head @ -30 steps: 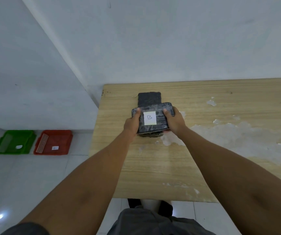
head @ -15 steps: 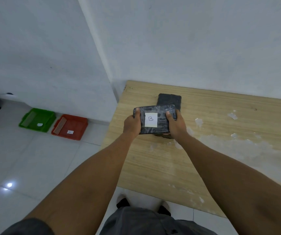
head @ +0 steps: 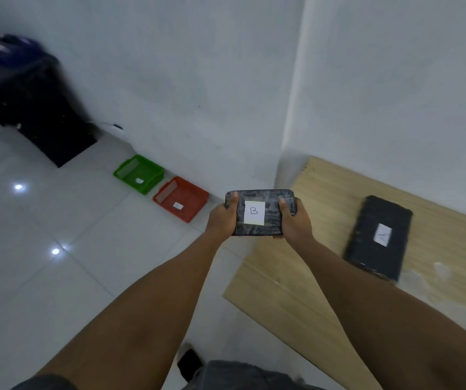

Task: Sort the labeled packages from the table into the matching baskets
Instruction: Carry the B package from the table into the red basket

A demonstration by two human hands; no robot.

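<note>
White walls meet at a corner above a pale glossy tiled floor (head: 57,277), and a light wooden table (head: 296,291) with a worn, patchy top stands against the right-hand wall.

Head view: the dark rectangular package wrapped in shiny film, with a white paper label marked B (head: 260,212), is carried clear of the table edge, above the floor. The left hand (head: 222,220) clamps its left short end and the right hand (head: 296,223) its right short end, each with the thumb on top and the other fingers underneath. A second dark wrapped package with a white label that appears to read A (head: 378,237) lies flat on the table, well apart from the hands. Two floor baskets stand side by side along the wall: a green plastic basket (head: 139,174) and a red plastic basket (head: 181,198), each with a small white tag too small to read. A dark, blurred bulky object (head: 29,88) occupies the far left.

Assessment: the held package keeps its flat shape between the hands, so it appears stiff. Its film wrap looks slick; holding at both ends is sound. Weight is judged moderate. Which basket matches B cannot be confirmed.
</note>
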